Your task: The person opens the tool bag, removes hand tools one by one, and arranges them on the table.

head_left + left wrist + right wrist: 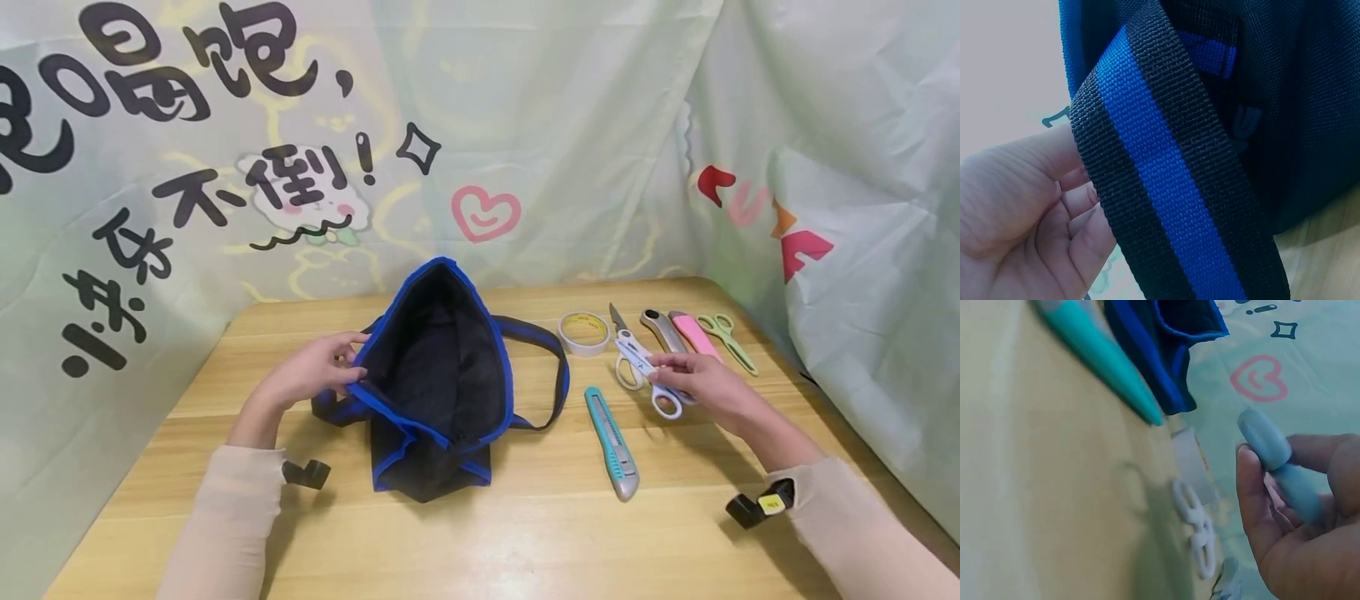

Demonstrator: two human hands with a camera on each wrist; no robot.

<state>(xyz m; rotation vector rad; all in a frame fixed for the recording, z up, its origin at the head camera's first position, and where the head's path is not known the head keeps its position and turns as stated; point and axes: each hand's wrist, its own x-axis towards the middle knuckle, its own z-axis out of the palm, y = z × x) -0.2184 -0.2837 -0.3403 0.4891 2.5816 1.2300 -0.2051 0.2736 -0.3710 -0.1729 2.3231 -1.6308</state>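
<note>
Head view shows a wooden table (480,533) filling the lower half of the frame, with printed cloth hung behind it. At centre stands a black tote bag (438,379) with blue trim, its mouth propped open toward the camera, probably because the left hand (315,371) pinches the rim on the left side and holds it up. In the left wrist view the bag's black and blue strap (1172,181) runs diagonally across the frame in front of that hand's curled fingers (1079,200).

Right of the bag, a teal utility knife (611,433) lies flat. Above it, in the middle right, tools sit in a row: a tape roll (584,332), white scissors (641,367), a grey knife (660,329), a pink knife (693,332) and green scissors (727,340).

The right hand (708,383) hovers just over the white scissors. Its fingers are curled round a small pale blue object (1279,462), clear in the right wrist view; what it is I cannot tell.
</note>
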